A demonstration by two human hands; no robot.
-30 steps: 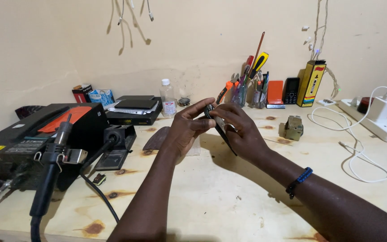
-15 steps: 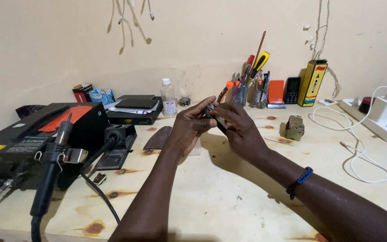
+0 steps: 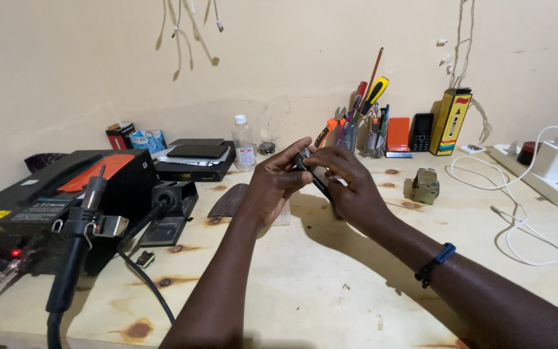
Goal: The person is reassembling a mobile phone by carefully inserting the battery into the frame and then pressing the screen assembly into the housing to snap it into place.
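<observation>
Between my two hands, raised above the middle of the wooden bench, sits a small dark device, slim and flat as far as I can tell. My left hand closes its fingertips on the upper end, thumb underneath, which I judge steadies it at working height. My right hand wraps the lower part from the other side, fingers curled over it, so most of the body is hidden behind my knuckles. Held this way, it tilts down toward the right and touches nothing on the bench. Off to my left stands a black rework station with its hot-air wand parked in front. Behind the hands, a tool cup holds screwdrivers, and a white power strip lies far right.
</observation>
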